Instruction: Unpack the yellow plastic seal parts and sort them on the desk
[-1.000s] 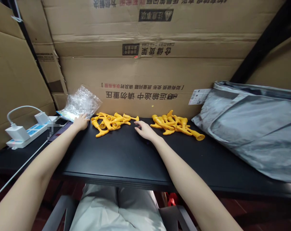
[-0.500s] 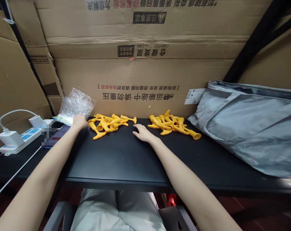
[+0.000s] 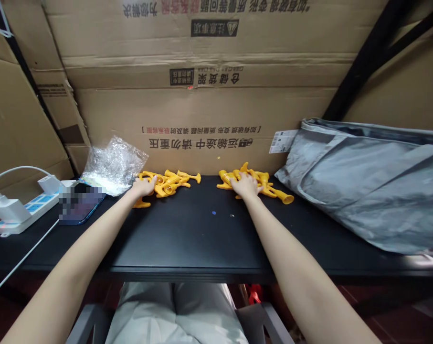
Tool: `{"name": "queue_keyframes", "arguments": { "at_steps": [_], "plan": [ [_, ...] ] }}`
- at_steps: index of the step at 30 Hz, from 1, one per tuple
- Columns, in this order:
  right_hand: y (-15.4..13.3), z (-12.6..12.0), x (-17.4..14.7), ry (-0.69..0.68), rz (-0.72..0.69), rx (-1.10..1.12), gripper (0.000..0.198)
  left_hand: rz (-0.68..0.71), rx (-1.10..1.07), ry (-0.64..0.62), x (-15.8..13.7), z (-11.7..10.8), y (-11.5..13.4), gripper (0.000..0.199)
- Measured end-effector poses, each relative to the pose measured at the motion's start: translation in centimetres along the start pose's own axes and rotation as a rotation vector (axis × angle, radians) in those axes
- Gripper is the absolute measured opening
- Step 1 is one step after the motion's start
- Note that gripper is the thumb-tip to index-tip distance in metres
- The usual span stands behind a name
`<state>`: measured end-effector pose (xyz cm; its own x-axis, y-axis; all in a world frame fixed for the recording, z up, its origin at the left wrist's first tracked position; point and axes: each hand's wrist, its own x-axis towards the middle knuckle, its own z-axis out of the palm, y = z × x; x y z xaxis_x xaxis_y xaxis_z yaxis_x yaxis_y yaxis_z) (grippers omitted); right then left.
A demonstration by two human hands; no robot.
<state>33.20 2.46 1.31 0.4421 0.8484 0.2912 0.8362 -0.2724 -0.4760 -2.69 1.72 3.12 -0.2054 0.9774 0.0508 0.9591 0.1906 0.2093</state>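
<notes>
Two heaps of yellow plastic pieces lie on the black table against the cardboard; many have a flared, cup-like end and a branching handle shape. My left hand (image 3: 144,186) rests on the near left side of the left heap (image 3: 173,184), its fingers apart over the pieces. On the right heap (image 3: 264,181) lies my right hand (image 3: 245,184), palm down with fingers spread across the top. Neither hand visibly lifts a piece. Both hands cover part of the pieces beneath them.
Crumpled clear plastic wrap (image 3: 116,160) stands beside the left heap. A phone (image 3: 83,205) and a white power strip (image 3: 33,210) with a cable lie further left. A grey fabric bag (image 3: 363,186) fills the right side. Two small specks, one a blue disc (image 3: 214,213), lie mid-table.
My left hand has moved right, from the plastic wrap onto the left heap. My right hand has moved right, from between the heaps onto the right heap. Small specks now show on the table.
</notes>
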Motion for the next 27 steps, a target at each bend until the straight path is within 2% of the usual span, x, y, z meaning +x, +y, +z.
{"name": "queue_keyframes", "arguments": {
  "at_steps": [2,4,10,12,15,18,21,24,27],
  "plan": [
    [0.7,-0.1,0.0,-0.094,0.024,-0.028,0.048,0.009,-0.012,-0.043,-0.5,0.1,0.9,0.083],
    [0.9,0.0,-0.2,-0.113,-0.006,-0.051,0.045,0.052,-0.024,-0.063,-0.9,0.2,1.7,0.082],
    [-0.9,-0.2,-1.0,-0.258,-0.005,0.012,0.049,0.175,-0.046,-0.051,-1.1,0.9,2.7,0.072],
    [-1.1,-0.4,-0.8,-0.198,0.004,0.061,0.051,0.182,-0.079,-0.005,-1.0,1.1,2.5,0.068],
    [-0.2,-0.8,0.1,0.032,0.059,0.120,0.048,0.195,-0.131,0.084,-1.2,1.0,1.7,0.060],
    [2.3,-1.0,1.5,0.219,0.157,0.067,0.044,0.211,-0.106,0.184,-1.7,0.4,1.1,0.049],
    [5.4,-0.9,2.8,0.272,0.250,-0.031,0.049,0.185,-0.043,0.238,-2.1,-0.5,0.5,0.039],
    [7.5,-0.8,3.8,0.155,0.312,-0.146,0.052,0.115,0.016,0.263,-1.9,-1.2,-0.2,0.037],
    [7.9,-0.6,4.4,-0.008,0.302,-0.231,0.049,0.037,0.057,0.246,-1.2,-1.2,-1.3,0.037]
  ]
}}
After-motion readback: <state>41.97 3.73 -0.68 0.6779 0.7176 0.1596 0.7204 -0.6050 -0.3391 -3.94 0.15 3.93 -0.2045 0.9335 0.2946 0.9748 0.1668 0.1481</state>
